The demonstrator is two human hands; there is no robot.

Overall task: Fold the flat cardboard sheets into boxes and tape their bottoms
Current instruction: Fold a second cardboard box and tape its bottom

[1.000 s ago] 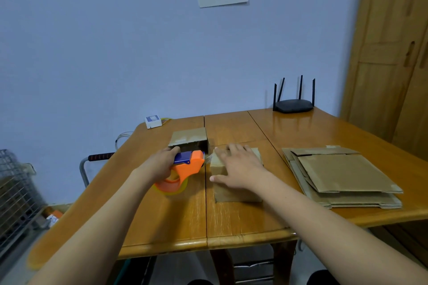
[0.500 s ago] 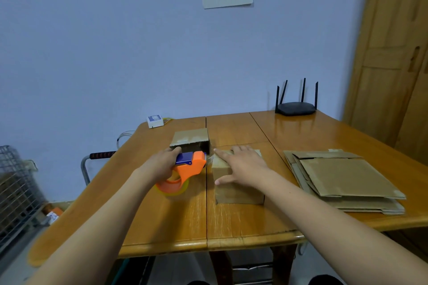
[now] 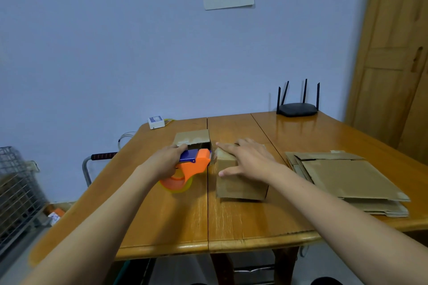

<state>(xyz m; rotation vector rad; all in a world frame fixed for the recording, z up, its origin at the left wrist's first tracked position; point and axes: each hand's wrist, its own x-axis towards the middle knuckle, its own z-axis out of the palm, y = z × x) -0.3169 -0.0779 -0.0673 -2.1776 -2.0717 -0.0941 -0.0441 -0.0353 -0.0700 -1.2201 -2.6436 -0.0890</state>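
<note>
The left hand grips the orange-and-blue plastic tape dispenser, its nose at the left edge of the small brown folded cardboard box, which sits mid-bench on the wooden bench under the flat, open-fingered right hand. Over the last second little has shifted: the dispenser has stayed at that edge and the right hand has kept pressing the flaps, so the taping stroke seems only about to start. A stack of flat brown cardboard sheets waits to the right, near the box.
</note>
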